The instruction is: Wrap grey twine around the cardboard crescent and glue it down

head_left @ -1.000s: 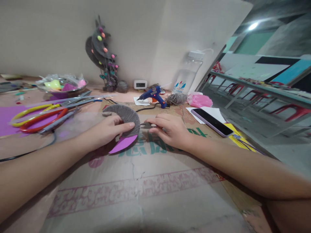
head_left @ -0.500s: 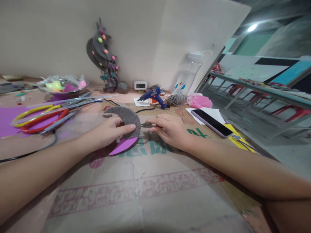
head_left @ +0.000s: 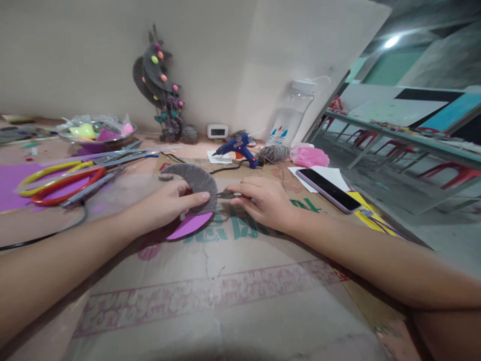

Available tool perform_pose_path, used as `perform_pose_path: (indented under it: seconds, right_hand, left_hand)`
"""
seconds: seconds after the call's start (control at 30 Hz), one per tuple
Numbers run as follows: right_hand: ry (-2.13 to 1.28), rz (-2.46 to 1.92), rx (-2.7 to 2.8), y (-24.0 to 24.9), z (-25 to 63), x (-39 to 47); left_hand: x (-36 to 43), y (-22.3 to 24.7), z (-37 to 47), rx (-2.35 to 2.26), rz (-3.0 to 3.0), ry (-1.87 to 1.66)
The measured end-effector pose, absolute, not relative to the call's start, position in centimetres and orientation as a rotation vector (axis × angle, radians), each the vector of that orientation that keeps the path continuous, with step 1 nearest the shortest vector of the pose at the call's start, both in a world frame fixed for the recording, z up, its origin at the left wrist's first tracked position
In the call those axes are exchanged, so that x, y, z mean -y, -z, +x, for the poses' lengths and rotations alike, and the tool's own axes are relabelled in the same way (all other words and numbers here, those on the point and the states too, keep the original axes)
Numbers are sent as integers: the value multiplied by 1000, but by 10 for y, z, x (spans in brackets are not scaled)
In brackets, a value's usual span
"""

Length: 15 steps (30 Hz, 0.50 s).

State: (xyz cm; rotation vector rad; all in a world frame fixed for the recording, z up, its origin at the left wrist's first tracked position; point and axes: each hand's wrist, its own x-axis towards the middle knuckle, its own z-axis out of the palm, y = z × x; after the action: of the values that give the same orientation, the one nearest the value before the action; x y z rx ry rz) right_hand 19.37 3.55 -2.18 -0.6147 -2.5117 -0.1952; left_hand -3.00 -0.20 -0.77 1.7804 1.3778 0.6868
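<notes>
My left hand (head_left: 175, 203) pinches a crescent (head_left: 199, 183) wrapped in grey yarn, its thumb lying on the front. Below the crescent, a purple piece (head_left: 190, 225) with a curved edge sticks out towards me. My right hand (head_left: 259, 200) is closed around a small dark metal tool (head_left: 226, 194), whose tip points left and meets the crescent's right edge. Both hands are over a cardboard sheet (head_left: 225, 306) with green and red print.
Behind the hands are a blue glue gun (head_left: 236, 145), grey yarn (head_left: 274, 154) and a bottle (head_left: 289, 115). Scissors (head_left: 67, 183) lie left, near a bowl (head_left: 99, 140). A phone (head_left: 328, 190) rests on white paper at right. A decorated moon ornament (head_left: 158, 80) stands against the wall.
</notes>
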Motion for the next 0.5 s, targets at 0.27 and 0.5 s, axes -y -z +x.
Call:
perform_pose_path:
  seconds: [0.27, 0.5]
  right_hand:
    - [230, -635, 2529, 22, 193, -34]
    - [225, -620, 2521, 24, 194, -37]
  left_hand:
    - [1, 8, -30, -1336, 1762, -707]
    - [2, 8, -30, -1362, 1788, -689]
